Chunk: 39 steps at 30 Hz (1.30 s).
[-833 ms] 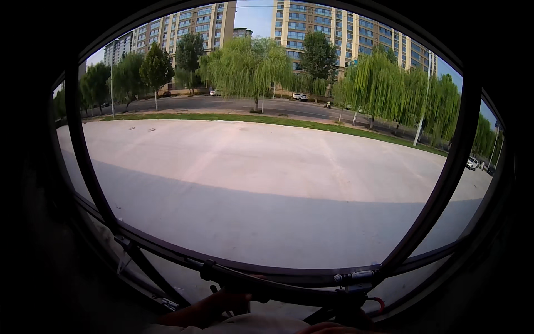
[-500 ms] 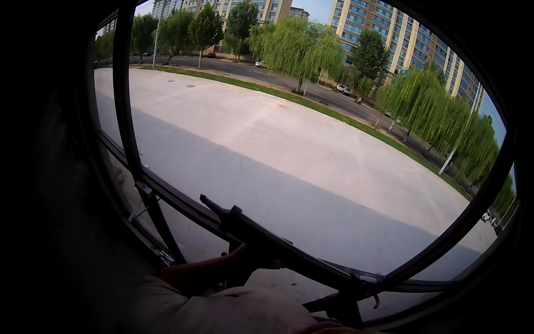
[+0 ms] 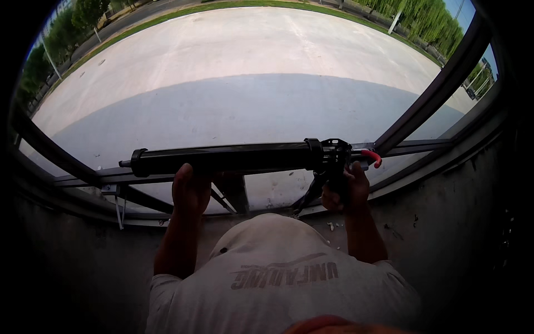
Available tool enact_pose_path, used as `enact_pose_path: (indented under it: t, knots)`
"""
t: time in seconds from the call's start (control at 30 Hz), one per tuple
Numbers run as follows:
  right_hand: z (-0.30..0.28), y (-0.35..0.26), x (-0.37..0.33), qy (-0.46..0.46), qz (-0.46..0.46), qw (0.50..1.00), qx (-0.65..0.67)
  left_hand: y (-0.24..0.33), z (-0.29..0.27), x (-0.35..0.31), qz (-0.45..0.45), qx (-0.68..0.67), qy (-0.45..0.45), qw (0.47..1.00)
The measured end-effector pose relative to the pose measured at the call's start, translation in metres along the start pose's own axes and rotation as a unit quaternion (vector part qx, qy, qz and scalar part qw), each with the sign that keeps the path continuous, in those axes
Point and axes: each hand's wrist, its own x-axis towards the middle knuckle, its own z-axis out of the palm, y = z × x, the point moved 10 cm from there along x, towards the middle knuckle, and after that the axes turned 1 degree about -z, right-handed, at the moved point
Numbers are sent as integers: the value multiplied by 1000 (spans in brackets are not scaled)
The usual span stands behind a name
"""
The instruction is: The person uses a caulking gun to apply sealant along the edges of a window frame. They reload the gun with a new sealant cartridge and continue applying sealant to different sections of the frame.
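Observation:
A long black caulking gun [image 3: 222, 158] lies level in front of my chest, its thin nozzle to the left and a red hooked rod end [image 3: 371, 158] to the right. My left hand [image 3: 191, 192] is under the barrel near its front, with the thumb up along the near side and the other fingers hidden behind or beneath it. My right hand [image 3: 349, 192] is closed around the handle below the frame at the rear. The trigger is hard to make out in the shadow.
Dark window frame bars [image 3: 439, 89] surround a large opening in front of me. A hinged stay [image 3: 118, 203] hangs at the lower left. Beyond lies pale paving [image 3: 233, 44], with a grass strip and trees. Small debris [image 3: 332, 227] lies on the dark floor inside.
My view has tipped down and levelled. The caulking gun, tilted down to the right before, is now level, and both hands on it show more plainly.

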Motion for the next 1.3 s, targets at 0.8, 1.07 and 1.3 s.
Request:
enact_pose_path:
  t: [0.8,1.07,1.3]
  knots:
    - [-181,157,-38,182,365,911,-52,-50,27,1,38,138,77,987]
    - [-272,225,-51,179,394,891,-141,-122,-37,-29,20,149,51,987]
    - [-356,280,-68,192,394,878,-194,-198,-103,-57,7,148,18,989]
